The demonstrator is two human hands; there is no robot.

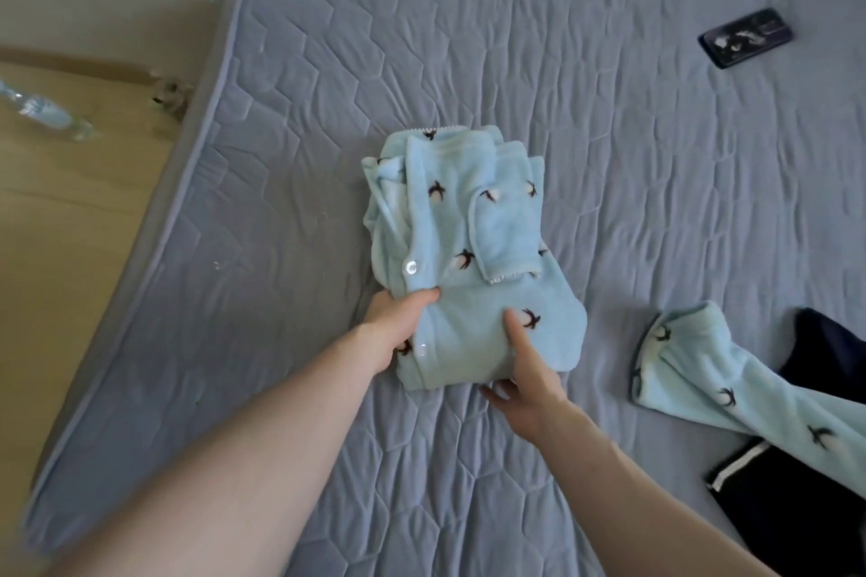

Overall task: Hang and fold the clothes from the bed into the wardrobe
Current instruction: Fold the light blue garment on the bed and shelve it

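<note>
Slide your fingers well under the folded top point(468, 258) before you lift, and keep it flat so the folds do not fall open. The top sits in the middle of the bed point(562, 84), right in front of you. Your left hand point(398, 328) holds its near left corner, thumb on top. Your right hand point(529, 365) holds the near edge, thumb pressing on top, fingers tucked under. The matching pants point(731, 394) lie to the right, not folded yet.
</note>
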